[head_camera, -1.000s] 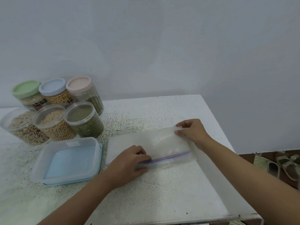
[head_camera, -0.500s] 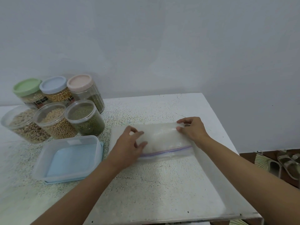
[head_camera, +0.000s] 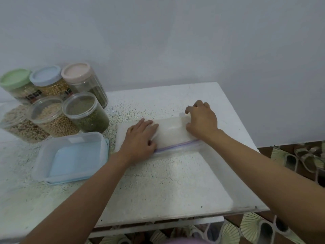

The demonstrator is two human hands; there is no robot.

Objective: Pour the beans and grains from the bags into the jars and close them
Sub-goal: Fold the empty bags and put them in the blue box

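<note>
L hand (head_camera: 140, 138) is pressing flat on zip bag (head_camera: 171, 132); R hand (head_camera: 202, 120) is curling at far-right edge, grip unclear; smoothing slowly toward zip is best.

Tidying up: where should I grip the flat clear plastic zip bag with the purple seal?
Probably pinch the clear plastic zip bag at its purple seal strip, from the near side: it lies flat, and that stiffer edge faces you.

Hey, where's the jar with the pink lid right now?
In the head view, the pink-lidded jar stands at back left, rightmost of its row, beside the blue-lidded jar and behind the green-bean jar.
</note>
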